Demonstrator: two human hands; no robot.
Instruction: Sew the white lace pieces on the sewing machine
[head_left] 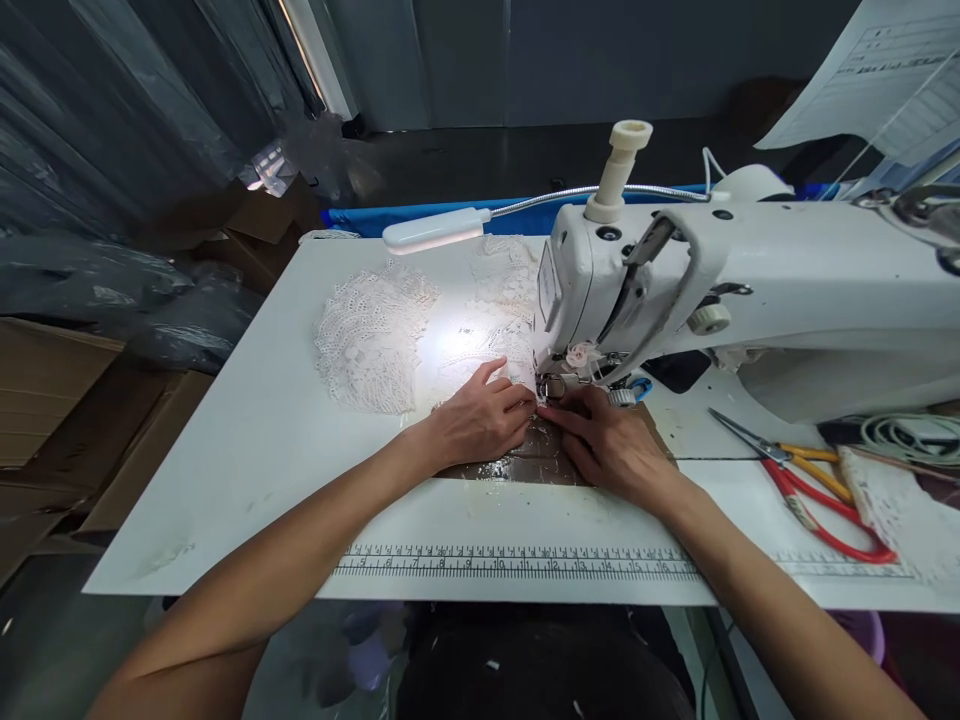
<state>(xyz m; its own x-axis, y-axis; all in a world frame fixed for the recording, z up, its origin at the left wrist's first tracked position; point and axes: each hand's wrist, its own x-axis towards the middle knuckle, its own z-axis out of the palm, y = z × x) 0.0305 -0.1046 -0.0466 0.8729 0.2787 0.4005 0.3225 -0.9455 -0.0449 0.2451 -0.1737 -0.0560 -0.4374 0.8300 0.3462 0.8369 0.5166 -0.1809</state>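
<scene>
My left hand point(487, 418) is closed at the needle area of a white sewing machine point(787, 265), its thumb side raised and its fingertips pinching a small piece of white lace. From the right, my right hand point(619, 445) reaches in, fingers bent, its fingertips on the same piece just in front of the presser foot point(541, 388). Most of that piece is hidden by the hands and the machine. Beneath both hands lies a brown taped patch point(551, 465) on the white table point(247, 470). Behind my left hand, more lace pieces point(510, 280) lie under bright light.
A heap of white lace point(371, 340) lies to the left. A lamp point(435, 230) on a flexible neck shines from behind. Red-handled scissors point(825, 515) and orange-handled snips point(821, 465) lie at right. A printed ruler point(517, 565) follows the front edge. Cardboard boxes point(142, 450) stand at left.
</scene>
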